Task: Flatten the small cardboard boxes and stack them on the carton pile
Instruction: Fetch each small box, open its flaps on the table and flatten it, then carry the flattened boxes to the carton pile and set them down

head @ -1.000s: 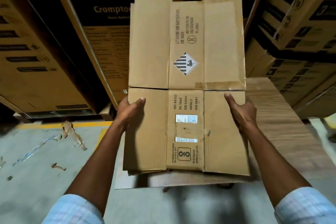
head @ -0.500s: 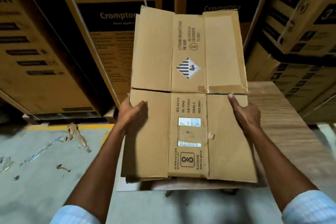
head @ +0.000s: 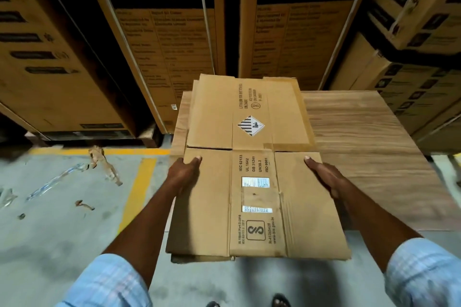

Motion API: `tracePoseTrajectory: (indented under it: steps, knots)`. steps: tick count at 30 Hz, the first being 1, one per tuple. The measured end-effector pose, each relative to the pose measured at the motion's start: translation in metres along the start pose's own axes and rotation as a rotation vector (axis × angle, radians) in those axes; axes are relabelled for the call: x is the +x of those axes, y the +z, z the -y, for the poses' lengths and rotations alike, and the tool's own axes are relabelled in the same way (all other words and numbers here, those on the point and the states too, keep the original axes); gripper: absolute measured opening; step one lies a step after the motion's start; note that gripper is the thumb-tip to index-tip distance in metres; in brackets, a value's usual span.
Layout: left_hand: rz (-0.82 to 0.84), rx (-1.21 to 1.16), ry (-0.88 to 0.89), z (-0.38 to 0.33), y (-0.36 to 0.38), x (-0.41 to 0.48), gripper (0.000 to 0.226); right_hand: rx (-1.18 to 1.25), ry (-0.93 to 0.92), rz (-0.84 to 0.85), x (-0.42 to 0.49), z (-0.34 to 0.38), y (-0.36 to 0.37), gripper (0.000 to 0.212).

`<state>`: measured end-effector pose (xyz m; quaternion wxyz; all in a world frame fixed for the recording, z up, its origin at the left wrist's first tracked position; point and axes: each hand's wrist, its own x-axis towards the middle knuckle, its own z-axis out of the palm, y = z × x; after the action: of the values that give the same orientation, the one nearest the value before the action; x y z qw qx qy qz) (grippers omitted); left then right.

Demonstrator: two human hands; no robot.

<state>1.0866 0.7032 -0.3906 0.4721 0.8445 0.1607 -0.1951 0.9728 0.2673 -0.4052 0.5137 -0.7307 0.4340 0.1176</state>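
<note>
A flattened small cardboard box [head: 254, 172] with a lithium-battery hazard diamond and white labels lies nearly level between my hands. My left hand [head: 183, 174] grips its left edge, thumb on top. My right hand [head: 324, 174] grips the right edge the same way. At least one more flattened sheet shows under the box's near edge. The box hovers over the wood-grain top sheet of the carton pile [head: 369, 157], which spreads out to the right and behind it; I cannot tell whether the box touches the pile.
Tall Crompton cartons [head: 159, 32] stand behind, and stacked cartons [head: 419, 45] rise at the right. Torn tape and cardboard scraps [head: 104, 164] litter the grey floor on the left beside a yellow floor line [head: 137, 189]. My feet [head: 249, 303] show at the bottom.
The flattened box has come down and tilted flatter, from in front of the tall cartons to just over the pile. Both hands keep the same grip on its edges.
</note>
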Motion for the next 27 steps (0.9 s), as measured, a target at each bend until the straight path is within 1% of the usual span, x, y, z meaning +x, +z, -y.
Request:
tracePoseTrajectory:
  steps: [2,3,5,6,7,8,9,10,11,12,14,15,18,20,22,23,24,27]
  knots:
    - [0.001,0.060,-0.084,0.009,0.000,-0.022,0.109,-0.007,0.079,0.101,0.017,-0.021,-0.008,0.119]
    - [0.009,0.048,-0.133,0.017,0.000,-0.029,0.115,0.020,0.084,0.167,0.031,-0.033,-0.012,0.115]
    - [0.055,0.007,-0.161,0.038,0.003,-0.025,0.129,0.083,0.077,0.281,0.037,-0.040,-0.015,0.108]
    - [0.087,-0.020,-0.181,0.062,0.007,-0.001,0.134,0.090,0.086,0.311,0.021,-0.032,-0.014,0.104]
    - [0.114,-0.051,-0.179,0.073,0.009,0.011,0.137,0.090,0.095,0.307,0.005,-0.023,-0.011,0.097]
    - [0.142,-0.091,-0.178,0.074,0.009,0.007,0.135,0.083,0.089,0.303,-0.013,-0.012,-0.010,0.089]
    - [0.146,-0.135,-0.181,0.065,0.008,-0.007,0.127,0.086,0.071,0.296,-0.017,-0.009,-0.011,0.085]
    - [0.115,-0.165,-0.155,0.052,0.007,-0.024,0.110,0.089,0.049,0.265,-0.024,-0.006,-0.014,0.088]
    - [0.077,-0.162,-0.121,0.039,0.006,-0.044,0.092,0.081,0.041,0.210,-0.023,-0.006,-0.017,0.096]
    - [0.040,-0.155,-0.093,0.031,0.007,-0.054,0.088,0.089,0.025,0.174,-0.019,-0.006,-0.019,0.104]
    - [-0.027,-0.138,-0.069,0.019,0.011,-0.074,0.097,0.131,-0.037,0.166,-0.014,-0.006,-0.028,0.114]
    - [-0.047,-0.143,-0.060,0.013,0.013,-0.084,0.094,0.118,-0.048,0.155,-0.017,-0.004,-0.034,0.119]
    - [-0.086,-0.158,-0.044,-0.003,0.021,-0.107,0.073,0.154,-0.089,0.146,-0.023,-0.001,-0.054,0.125]
    - [-0.102,-0.159,-0.020,-0.017,0.026,-0.128,0.067,0.168,-0.089,0.158,-0.038,0.000,-0.072,0.125]
    - [-0.108,-0.133,0.002,-0.026,0.027,-0.141,0.056,0.204,-0.091,0.190,-0.055,-0.001,-0.087,0.111]
    - [-0.092,-0.138,0.004,-0.028,0.028,-0.144,0.057,0.229,-0.090,0.206,-0.061,-0.002,-0.094,0.105]
    - [-0.070,-0.139,-0.002,-0.028,0.028,-0.145,0.064,0.236,-0.081,0.199,-0.064,-0.006,-0.100,0.103]
    - [0.009,-0.118,0.006,-0.034,0.026,-0.141,0.092,0.272,-0.078,0.128,-0.071,-0.028,-0.118,0.114]
